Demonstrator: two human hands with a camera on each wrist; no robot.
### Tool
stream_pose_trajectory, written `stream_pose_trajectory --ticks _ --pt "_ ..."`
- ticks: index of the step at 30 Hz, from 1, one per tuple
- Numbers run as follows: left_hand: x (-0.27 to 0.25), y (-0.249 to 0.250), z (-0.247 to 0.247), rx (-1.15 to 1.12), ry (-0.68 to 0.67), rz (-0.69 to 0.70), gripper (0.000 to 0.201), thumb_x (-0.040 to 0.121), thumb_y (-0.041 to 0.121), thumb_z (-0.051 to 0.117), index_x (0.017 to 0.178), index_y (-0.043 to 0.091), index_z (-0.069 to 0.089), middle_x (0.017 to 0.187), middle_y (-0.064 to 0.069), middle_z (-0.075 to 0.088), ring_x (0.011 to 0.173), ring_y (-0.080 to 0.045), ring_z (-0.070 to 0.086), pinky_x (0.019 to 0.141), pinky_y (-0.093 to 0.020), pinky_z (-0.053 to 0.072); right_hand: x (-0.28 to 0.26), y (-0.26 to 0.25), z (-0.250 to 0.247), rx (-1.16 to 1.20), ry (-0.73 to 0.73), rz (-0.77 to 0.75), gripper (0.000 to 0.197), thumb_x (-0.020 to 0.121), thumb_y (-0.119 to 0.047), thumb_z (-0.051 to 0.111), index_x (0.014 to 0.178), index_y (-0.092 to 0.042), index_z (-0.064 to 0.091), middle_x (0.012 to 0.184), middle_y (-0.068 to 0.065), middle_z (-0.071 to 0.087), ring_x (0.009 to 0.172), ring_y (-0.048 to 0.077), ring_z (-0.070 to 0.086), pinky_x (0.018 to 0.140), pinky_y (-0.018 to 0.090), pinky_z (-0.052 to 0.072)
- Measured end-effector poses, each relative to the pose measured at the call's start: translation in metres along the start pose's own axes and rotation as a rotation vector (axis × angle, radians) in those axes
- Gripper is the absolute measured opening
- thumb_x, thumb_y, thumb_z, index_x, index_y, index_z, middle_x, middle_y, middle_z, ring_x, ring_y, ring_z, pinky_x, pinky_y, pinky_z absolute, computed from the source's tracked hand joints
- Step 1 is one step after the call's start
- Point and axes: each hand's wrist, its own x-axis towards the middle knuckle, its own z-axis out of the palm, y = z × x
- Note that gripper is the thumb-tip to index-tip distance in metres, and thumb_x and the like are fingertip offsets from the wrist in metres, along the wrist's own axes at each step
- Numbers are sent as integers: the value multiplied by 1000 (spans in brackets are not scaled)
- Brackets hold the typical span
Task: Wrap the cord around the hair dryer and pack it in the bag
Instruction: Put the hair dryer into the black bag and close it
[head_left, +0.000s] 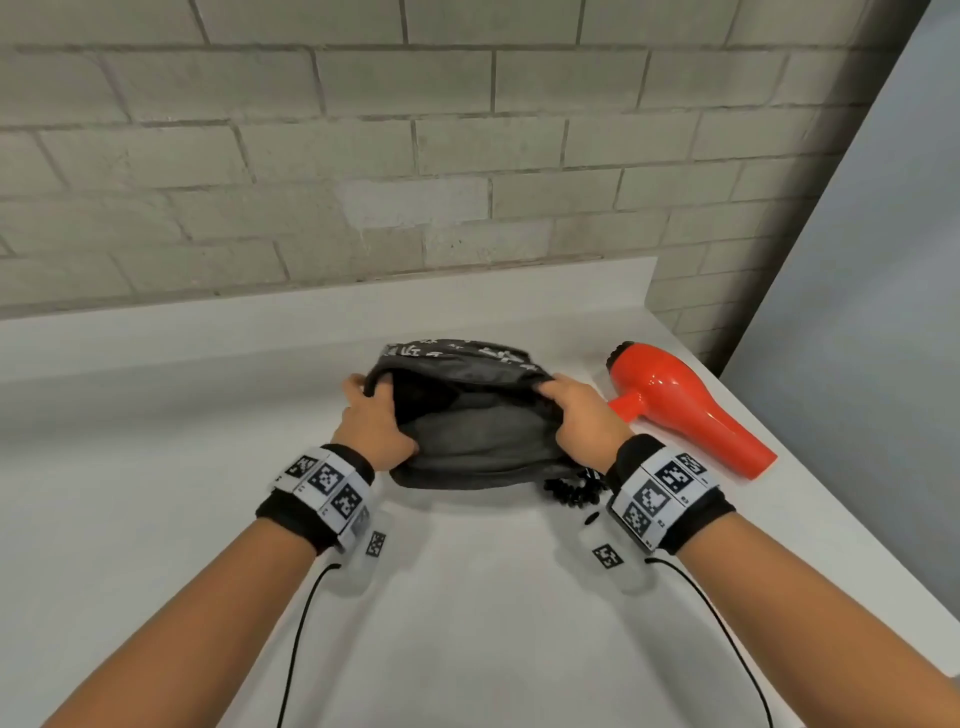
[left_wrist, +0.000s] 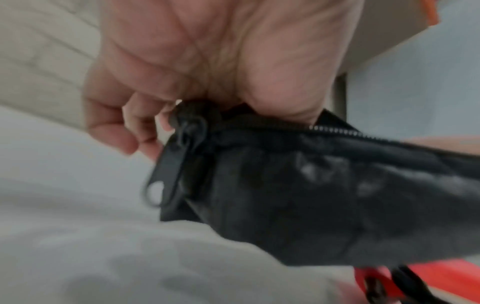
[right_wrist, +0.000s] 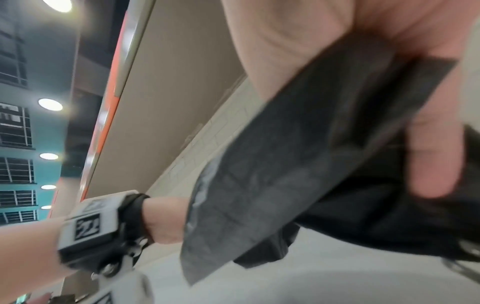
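A dark grey zip bag (head_left: 467, 415) lies open on the white counter, its mouth held wide. My left hand (head_left: 371, 410) grips the bag's left rim near the zip pull (left_wrist: 179, 156). My right hand (head_left: 576, 410) grips the right rim, with a finger laid over the fabric (right_wrist: 436, 156). The orange-red hair dryer (head_left: 680, 405) lies on the counter just right of the bag, nozzle toward the front right. Its black coiled cord (head_left: 571, 491) sits bunched beside my right wrist, below the bag's corner.
A grey brick wall (head_left: 363, 156) rises behind the counter's raised back lip (head_left: 311, 306). The counter's right edge (head_left: 857, 519) runs diagonally close to the dryer. Thin black cables (head_left: 301, 639) trail from both wristbands toward me.
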Motion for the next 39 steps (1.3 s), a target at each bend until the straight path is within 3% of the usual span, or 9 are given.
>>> stream_pose_trajectory --ticks 7,10,14,21,25,30,34,37,39 --pt "16 -1 -5 -290 297 -85 33 90 26 49 114 6 60 122 -21 60 117 -36 51 98 -35 38 -18 1 7 40 -97 -10 38 75 -2 50 102 -20 71 104 3 69 90 22 63 84 32 52" --pt "8 0 -2 -173 309 -4 52 79 25 66 123 4 50 124 -21 56 113 -37 53 96 -38 42 -11 -2 12 -58 35 26 23 87 -32 54 90 -18 73 91 4 70 82 24 62 74 32 49" --pt "-8 -3 12 249 48 -4 90 67 22 75 136 11 19 129 -21 30 93 -41 58 82 -42 50 6 -7 18 -438 -99 62 34 82 -17 60 115 -13 53 117 10 45 91 33 59 68 35 42" --pt "-25 -18 22 588 -82 -6 76 77 20 59 138 23 14 126 -18 23 54 -21 44 63 -32 44 36 -10 28 -722 -141 284 55 76 -21 68 124 -17 42 140 11 18 112 32 42 69 34 42" --pt "-22 -19 19 603 -195 71 73 79 21 58 139 35 19 135 -15 15 86 -30 55 81 -36 49 47 -13 34 -742 -195 255 50 79 -19 64 125 -18 45 145 11 13 120 36 34 84 41 44" --pt "-8 -15 17 275 -85 40 42 83 7 49 111 35 62 142 -9 16 112 -32 46 102 -40 41 43 -23 21 -732 -160 -187 28 86 -10 51 105 -25 65 151 8 15 134 42 15 105 49 27" --pt "-7 -7 28 490 100 41 35 78 21 64 112 25 61 145 -13 13 127 -38 21 99 -48 35 41 -38 28 -1020 -213 -492 13 74 -29 67 80 -37 73 123 -3 57 111 25 53 86 35 44" --pt "-9 3 26 675 246 261 37 69 18 68 106 21 62 134 -13 27 111 -34 33 83 -43 42 47 -37 40 -976 -420 -490 26 90 -15 47 108 -16 66 122 5 56 112 29 52 88 37 44" --pt "-4 5 24 627 91 394 33 83 17 56 115 19 58 129 -10 40 109 -32 45 86 -39 41 53 -37 41 -839 -506 -357 32 92 -12 44 122 -12 55 125 12 53 113 32 53 89 39 44"
